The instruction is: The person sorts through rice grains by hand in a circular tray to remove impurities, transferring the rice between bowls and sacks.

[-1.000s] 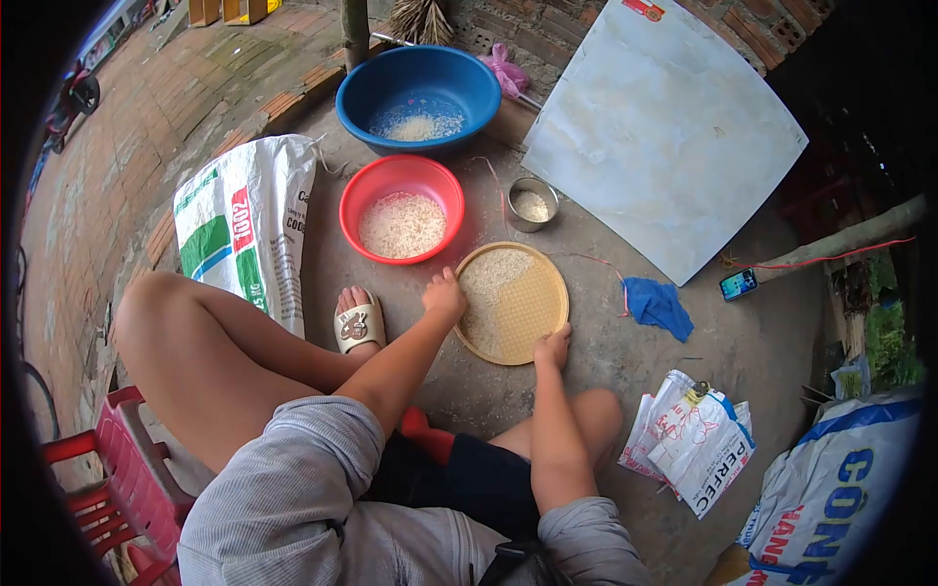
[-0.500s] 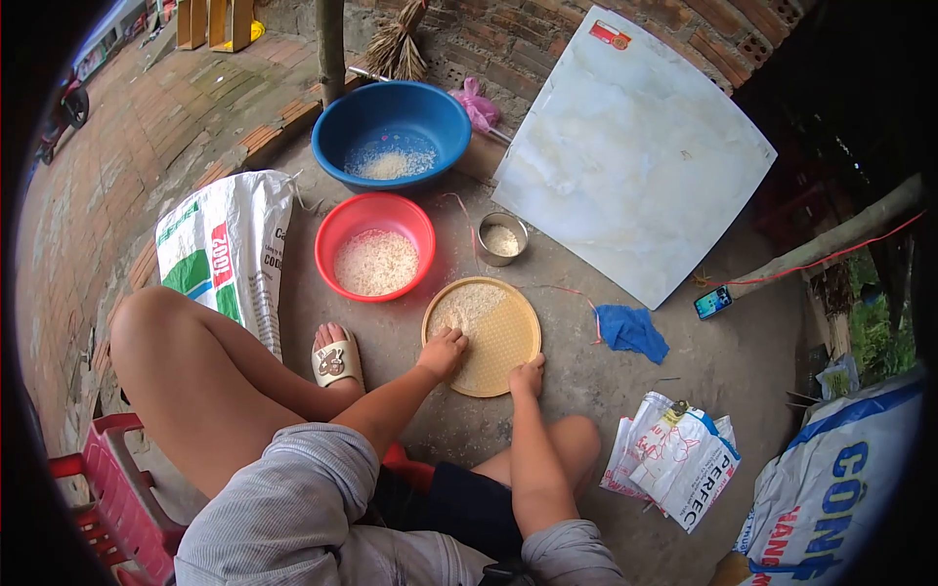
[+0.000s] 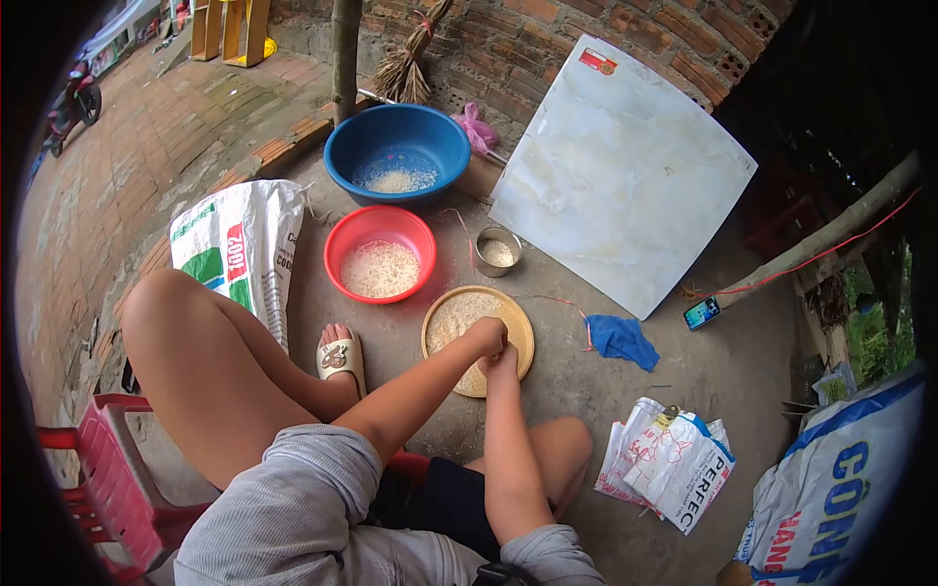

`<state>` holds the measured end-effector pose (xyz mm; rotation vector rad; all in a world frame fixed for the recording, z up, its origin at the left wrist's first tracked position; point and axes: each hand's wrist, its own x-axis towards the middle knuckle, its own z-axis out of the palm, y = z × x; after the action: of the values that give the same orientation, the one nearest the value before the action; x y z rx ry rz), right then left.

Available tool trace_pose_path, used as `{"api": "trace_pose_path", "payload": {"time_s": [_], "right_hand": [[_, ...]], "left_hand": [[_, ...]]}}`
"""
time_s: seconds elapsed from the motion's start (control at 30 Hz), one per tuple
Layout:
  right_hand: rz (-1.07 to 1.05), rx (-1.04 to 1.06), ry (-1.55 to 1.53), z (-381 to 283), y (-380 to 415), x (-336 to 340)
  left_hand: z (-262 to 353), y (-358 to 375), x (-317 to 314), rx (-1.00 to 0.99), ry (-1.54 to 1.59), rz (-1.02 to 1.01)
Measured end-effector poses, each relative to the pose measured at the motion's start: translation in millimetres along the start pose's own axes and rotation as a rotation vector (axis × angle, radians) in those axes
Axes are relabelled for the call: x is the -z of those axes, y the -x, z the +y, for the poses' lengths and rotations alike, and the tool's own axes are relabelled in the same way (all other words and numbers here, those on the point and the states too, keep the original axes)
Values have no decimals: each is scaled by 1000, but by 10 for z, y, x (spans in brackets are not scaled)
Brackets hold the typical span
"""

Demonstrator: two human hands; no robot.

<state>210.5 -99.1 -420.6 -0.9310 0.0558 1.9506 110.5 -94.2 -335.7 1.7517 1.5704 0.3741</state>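
Note:
My left hand [image 3: 487,337] is closed over the right part of a round yellow tray [image 3: 524,332]. My right hand [image 3: 501,360] is drawn in against it, its fingers curled; whatever either hand pinches is hidden. Pale grains that look like rice [image 3: 457,314] lie spread over the tray's left and upper part. Beyond the tray stand a red basin [image 3: 426,236] holding more grains and a small metal pot [image 3: 499,232] with some grains inside. A large blue basin [image 3: 459,146] farther back has a smaller heap at its bottom.
A white sack [image 3: 266,220] lies at left by a slippered foot. A marbled board [image 3: 625,166] leans at the brick wall. To the right are a blue cloth [image 3: 623,340], a phone [image 3: 702,313], folded bags [image 3: 674,459] and a large sack [image 3: 840,469]. A red plastic chair [image 3: 117,469] is at lower left.
My right hand has left the tray's right rim and come up to my left hand. My left hand has moved right, away from the grains. The view has shifted slightly.

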Motion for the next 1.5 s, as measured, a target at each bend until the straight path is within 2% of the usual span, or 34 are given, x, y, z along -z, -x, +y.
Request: {"api": "trace_pose_path", "payload": {"time_s": [0.03, 0.07, 0.1, 0.17, 0.2, 0.3, 0.43, 0.57, 0.63, 0.7, 0.77, 0.83, 0.87, 0.93, 1.1, 1.17, 1.23, 1.3, 1.33, 1.37, 1.43, 1.5], "right_hand": [[-91, 30, -53, 51, -74, 121], [0, 15, -102, 62, -111, 191], [3, 13, -101, 60, -88, 238], [152, -3, -155, 31, -36, 348], [271, 13, -175, 6, -15, 400], [325, 46, -96, -60, 35, 563], [303, 44, -56, 23, -51, 547], [239, 44, 81, 131, -37, 478], [200, 18, 104, 151, -50, 473], [166, 0, 88, 135, -53, 449], [134, -18, 73, 112, -16, 380], [23, -69, -35, 87, 36, 253], [24, -70, -35, 74, 28, 214], [-14, -24, -109, 33, 20, 140], [-4, 98, -38, -131, 102, -118], [6, 117, -31, -191, 119, -217], [-12, 173, -96, -239, 123, -318], [-30, 228, -160, -266, 134, -441], [-38, 321, -106, -278, 156, -518], [-47, 413, -51, -289, 179, -593], [-59, 492, -14, -266, 281, -796], [28, 650, 299, -211, 545, -1109]], "left_hand": [[-74, -70, -78, -30, -77, -33], [-30, -16, -36, 8, -119, -116], [-68, 25, -53, 10, -117, -117], [-214, 157, -77, -59, -61, 155], [-298, 216, -110, -61, -62, 149], [-621, 353, -277, 50, -211, 369], [-999, 492, -478, 45, -310, 291], [-1159, 397, -518, -9, -211, 235], [-1140, 327, -407, 1, -136, 241], [-1062, 222, -278, -17, 71, 295], [-888, 131, -112, -34, 90, 305], [-620, 118, 110, -46, 255, 136], [-494, 121, 201, -45, 256, 136], [-293, 117, 326, -192, 216, 57], [-94, 79, 519, -274, 195, 29], [-66, 87, 593, -350, 66, 63], [-22, 97, 600, -291, 51, 140], [-11, 77, 538, -32, 482, 397], [-54, 12, 483, 47, 750, 318], [-96, -42, 415, 48, 751, 317], [-13, -15, 415, 425, 1636, 92], [101, 19, 422, 439, 1739, 38]]}}
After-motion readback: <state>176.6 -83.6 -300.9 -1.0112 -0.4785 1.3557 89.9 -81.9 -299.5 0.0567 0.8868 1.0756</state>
